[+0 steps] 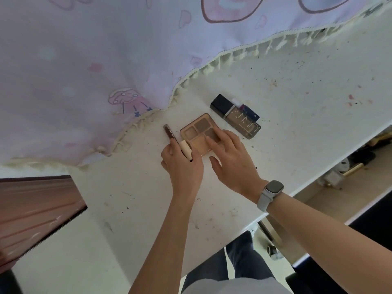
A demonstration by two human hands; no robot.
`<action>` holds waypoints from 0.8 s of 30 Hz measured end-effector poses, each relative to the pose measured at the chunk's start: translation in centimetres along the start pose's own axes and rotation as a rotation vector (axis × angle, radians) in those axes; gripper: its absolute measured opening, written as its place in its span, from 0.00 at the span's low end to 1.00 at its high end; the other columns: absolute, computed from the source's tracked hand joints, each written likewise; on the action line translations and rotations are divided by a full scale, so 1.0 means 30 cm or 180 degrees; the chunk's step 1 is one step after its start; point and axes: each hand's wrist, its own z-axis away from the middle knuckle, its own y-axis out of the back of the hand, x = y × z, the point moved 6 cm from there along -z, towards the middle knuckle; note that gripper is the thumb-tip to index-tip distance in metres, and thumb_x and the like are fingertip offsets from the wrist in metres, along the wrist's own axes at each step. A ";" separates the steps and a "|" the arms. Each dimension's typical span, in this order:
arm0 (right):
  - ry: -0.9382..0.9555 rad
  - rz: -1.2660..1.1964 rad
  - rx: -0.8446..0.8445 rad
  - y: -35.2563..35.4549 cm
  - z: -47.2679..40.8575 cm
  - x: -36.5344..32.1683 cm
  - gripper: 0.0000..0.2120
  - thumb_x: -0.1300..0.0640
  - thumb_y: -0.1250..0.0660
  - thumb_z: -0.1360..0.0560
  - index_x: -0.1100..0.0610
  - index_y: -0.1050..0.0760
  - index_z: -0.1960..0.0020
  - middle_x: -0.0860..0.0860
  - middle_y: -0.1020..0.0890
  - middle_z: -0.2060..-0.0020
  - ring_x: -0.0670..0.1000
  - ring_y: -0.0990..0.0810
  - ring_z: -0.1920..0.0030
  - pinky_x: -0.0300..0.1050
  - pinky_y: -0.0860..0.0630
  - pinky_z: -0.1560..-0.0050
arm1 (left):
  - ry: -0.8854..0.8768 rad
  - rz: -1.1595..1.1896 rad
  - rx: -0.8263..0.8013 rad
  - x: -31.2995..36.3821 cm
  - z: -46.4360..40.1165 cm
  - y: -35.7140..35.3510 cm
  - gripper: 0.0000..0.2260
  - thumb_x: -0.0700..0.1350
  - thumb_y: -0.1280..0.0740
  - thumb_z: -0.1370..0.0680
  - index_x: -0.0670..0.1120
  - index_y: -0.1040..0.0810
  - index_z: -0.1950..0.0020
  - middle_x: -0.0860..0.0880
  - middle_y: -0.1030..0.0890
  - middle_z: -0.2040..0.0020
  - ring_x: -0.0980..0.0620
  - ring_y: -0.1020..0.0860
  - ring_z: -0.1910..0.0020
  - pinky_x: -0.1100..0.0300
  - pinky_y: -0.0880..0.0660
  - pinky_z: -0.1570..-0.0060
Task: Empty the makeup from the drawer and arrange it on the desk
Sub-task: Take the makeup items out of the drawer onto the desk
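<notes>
The left hand point(180, 164) curls its fingers around a slim brown-and-cream pencil point(177, 141); the right hand point(231, 160) presses straight fingers on the eyeshadow palette point(199, 132), mid-worktop near the curtain-side edge. Both look light and rigid (the palette's pans likely fragile); grip the palette by its side edges.

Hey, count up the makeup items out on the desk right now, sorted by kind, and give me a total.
Eyeshadow palette: 1
Foundation bottle: 1
Brown pencil: 1
Cream tube: 1
Small dark item behind the bottle, kind unclear: 1
Total: 5
</notes>
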 end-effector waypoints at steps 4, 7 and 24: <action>0.0090 0.0009 -0.0115 -0.004 0.018 0.006 0.21 0.56 0.41 0.25 0.59 0.30 0.33 0.61 0.31 0.32 0.63 0.31 0.33 0.55 0.28 0.39 | -0.0219 -0.0134 0.0030 -0.005 0.019 -0.002 0.27 0.42 0.38 0.22 0.42 0.45 0.25 0.45 0.42 0.27 0.47 0.40 0.34 0.62 0.37 0.43; 0.0202 -0.0237 -0.0009 0.030 0.050 0.020 0.20 0.58 0.47 0.24 0.60 0.29 0.35 0.61 0.30 0.33 0.62 0.31 0.33 0.51 0.29 0.38 | -0.0252 -0.0447 0.0174 -0.008 0.040 0.003 0.28 0.44 0.38 0.22 0.44 0.46 0.25 0.46 0.45 0.26 0.46 0.42 0.31 0.53 0.37 0.37; -0.0977 -0.0089 -0.0104 0.166 0.725 0.656 0.09 0.69 0.33 0.30 0.63 0.21 0.51 0.56 0.19 0.56 0.56 0.20 0.57 0.45 0.22 0.59 | -0.2972 -0.0370 -0.0828 0.101 0.633 -0.609 0.12 0.39 0.43 0.25 0.41 0.23 0.47 0.45 0.21 0.52 0.49 0.22 0.53 0.59 0.23 0.54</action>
